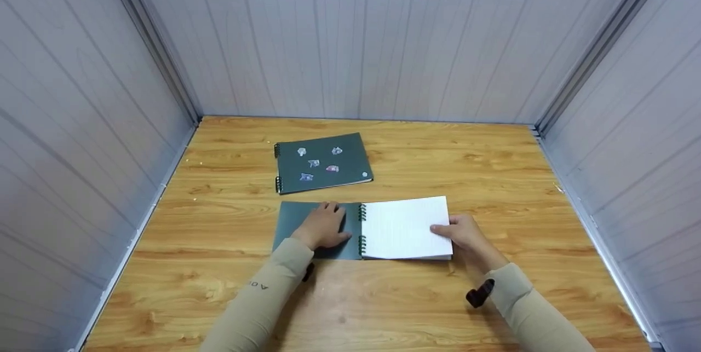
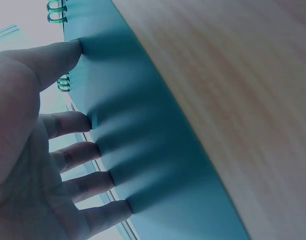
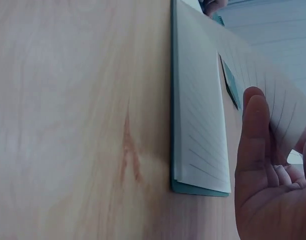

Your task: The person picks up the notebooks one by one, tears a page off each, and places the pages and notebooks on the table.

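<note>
A spiral notebook lies open on the table, its green cover (image 1: pixel 290 226) folded to the left and its lined white pages (image 1: pixel 405 229) on the right. My left hand (image 1: pixel 324 226) rests on the inside of that cover, near the green rings (image 1: pixel 362 244). In the left wrist view its spread fingertips (image 2: pixel 107 177) touch the green surface. With thumb and fingers, my right hand (image 1: pixel 464 231) pinches a page at the right edge. The right wrist view has this lifted page (image 3: pixel 252 65) apart from the page stack (image 3: pixel 200 115) below.
Behind the open notebook lies a second, closed green notebook (image 1: pixel 323 165) with several small stickers and rings at its left. Both are on a wood-grain table (image 1: pixel 465 171). Pale panel walls (image 1: pixel 356 40) enclose the table at the back, left and right.
</note>
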Available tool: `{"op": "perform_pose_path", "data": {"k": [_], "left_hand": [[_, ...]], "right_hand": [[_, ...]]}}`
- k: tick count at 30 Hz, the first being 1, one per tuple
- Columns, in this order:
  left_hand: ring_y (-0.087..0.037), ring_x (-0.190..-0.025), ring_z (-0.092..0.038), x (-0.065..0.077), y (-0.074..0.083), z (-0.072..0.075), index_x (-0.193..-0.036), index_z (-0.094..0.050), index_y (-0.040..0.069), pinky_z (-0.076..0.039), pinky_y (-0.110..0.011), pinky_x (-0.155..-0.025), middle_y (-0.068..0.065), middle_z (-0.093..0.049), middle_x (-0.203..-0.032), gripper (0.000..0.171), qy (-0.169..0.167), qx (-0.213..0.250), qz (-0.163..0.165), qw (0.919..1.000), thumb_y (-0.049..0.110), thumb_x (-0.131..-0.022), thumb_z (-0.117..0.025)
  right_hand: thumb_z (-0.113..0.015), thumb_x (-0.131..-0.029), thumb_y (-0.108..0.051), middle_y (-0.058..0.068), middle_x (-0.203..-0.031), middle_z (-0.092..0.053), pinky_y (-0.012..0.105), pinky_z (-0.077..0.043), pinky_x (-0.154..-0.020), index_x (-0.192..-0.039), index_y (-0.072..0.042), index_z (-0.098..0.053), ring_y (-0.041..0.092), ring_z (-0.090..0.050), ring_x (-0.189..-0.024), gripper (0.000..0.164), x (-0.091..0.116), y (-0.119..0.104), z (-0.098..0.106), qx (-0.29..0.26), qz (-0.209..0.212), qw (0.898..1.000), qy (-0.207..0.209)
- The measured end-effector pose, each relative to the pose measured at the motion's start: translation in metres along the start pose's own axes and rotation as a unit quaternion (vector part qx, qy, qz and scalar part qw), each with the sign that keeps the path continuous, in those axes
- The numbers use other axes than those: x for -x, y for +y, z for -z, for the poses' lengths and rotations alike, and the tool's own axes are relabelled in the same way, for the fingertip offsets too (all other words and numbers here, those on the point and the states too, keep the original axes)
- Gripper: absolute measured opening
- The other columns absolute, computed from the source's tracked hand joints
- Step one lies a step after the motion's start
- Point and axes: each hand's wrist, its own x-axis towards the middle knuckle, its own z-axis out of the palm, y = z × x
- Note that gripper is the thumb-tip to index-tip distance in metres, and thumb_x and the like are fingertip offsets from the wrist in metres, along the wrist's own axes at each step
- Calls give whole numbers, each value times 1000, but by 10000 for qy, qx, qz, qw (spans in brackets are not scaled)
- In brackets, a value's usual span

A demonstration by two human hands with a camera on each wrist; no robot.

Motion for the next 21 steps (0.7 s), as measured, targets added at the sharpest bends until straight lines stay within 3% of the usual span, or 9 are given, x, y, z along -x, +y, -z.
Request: {"op": "perform_pose_path", "data": {"k": [6, 12, 16, 21], "left_hand": [[-44, -157, -40, -3, 2, 0, -161, -48, 2, -38, -62, -128, -23, -43, -169, 71, -83, 32, 86, 9999, 45, -108, -66], [-44, -157, -41, -3, 2, -2, -161, -49, 2, -38, -62, -128, -23, -43, -169, 72, -119, 16, 110, 9999, 46, -107, -67], [-44, -157, -41, -5, 1, -1, -161, -48, 2, -39, -60, -128, -24, -43, -169, 73, -145, -38, 131, 9998, 46, -106, -67], [-42, -158, -40, -6, 1, 0, -163, -47, 3, -38, -59, -129, -22, -42, -170, 74, -213, -42, 189, 9996, 47, -106, -67]], "right_hand": [[-78, -98, -8, 5, -82, -79, 25, -61, -66, -110, 13, -76, 12, -72, -75, 24, 6, 4, -3, 244, 181, 9995, -102], [-78, -99, -10, 3, -79, -76, 24, -57, -62, -102, 7, -76, 11, -69, -71, 17, 12, 11, -7, 639, 188, 9976, -193], [-78, -98, -12, 3, -79, -76, 23, -55, -63, -102, 7, -77, 11, -68, -71, 19, 13, 12, -8, 1082, 304, 9935, -177], [-78, -99, -12, 5, -84, -78, 24, -57, -65, -107, 7, -77, 12, -71, -74, 20, 12, 14, -10, 1063, 283, 9936, -251]]}}
